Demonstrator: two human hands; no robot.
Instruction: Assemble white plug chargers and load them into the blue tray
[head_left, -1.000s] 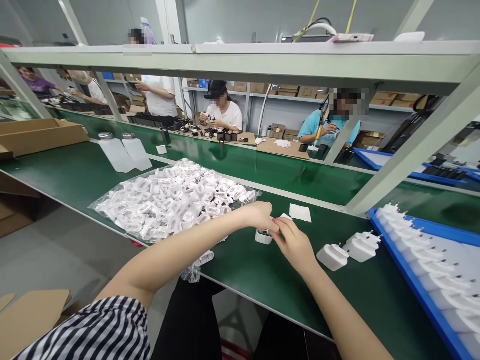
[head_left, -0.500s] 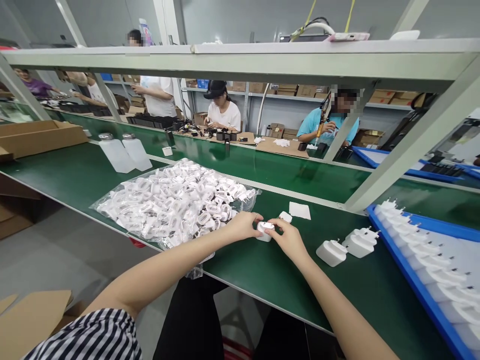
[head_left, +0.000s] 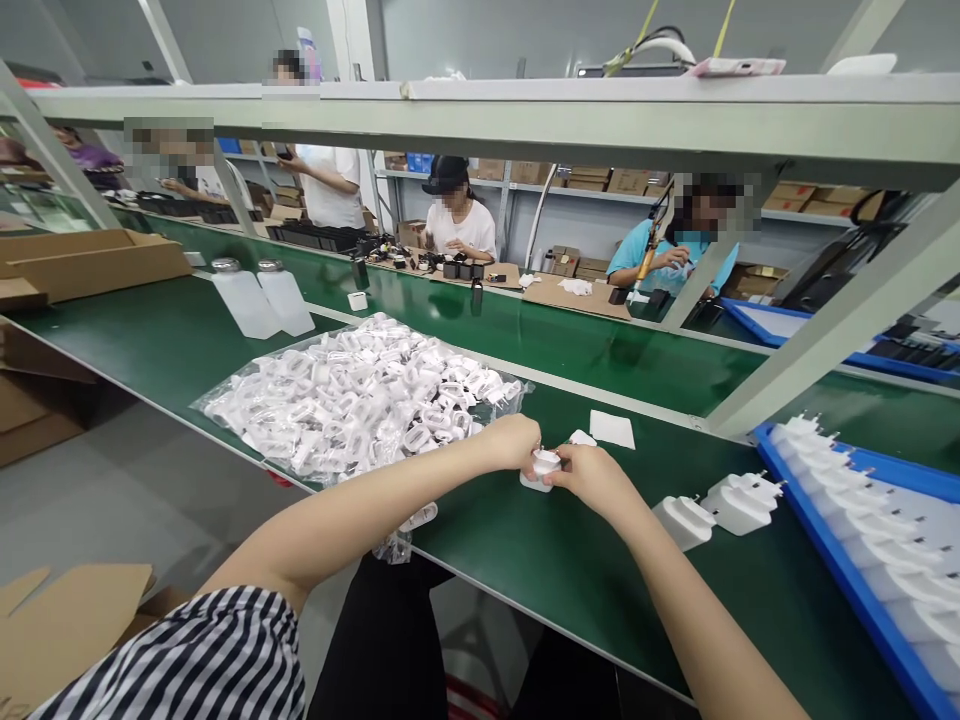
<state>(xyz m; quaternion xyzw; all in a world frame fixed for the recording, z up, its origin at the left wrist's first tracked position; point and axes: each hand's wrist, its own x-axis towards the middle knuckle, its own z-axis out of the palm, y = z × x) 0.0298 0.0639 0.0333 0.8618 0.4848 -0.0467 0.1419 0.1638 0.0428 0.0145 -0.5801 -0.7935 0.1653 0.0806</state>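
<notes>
Between my two hands a white plug adapter rests low over the green bench. My left hand has its fingers closed at the adapter's upper left side. From the right, my right hand pinches the adapter's edge. Just behind the right hand lies another small white piece, partly hidden, and a white paper square. To my right stand white adapters with pins and one more adapter. Left of my hands spreads a clear plastic bag of small white plastic parts.
A blue tray with rows of white adapters lies at the right. Two white bottles and a cardboard box stand at the left. A metal shelf beam crosses overhead, with a slanted post. Several people work across the bench.
My left hand has turned over the adapter, its knuckles now higher. My right hand keeps its pinch. The whole view has shifted slightly, with the scene moving right.
</notes>
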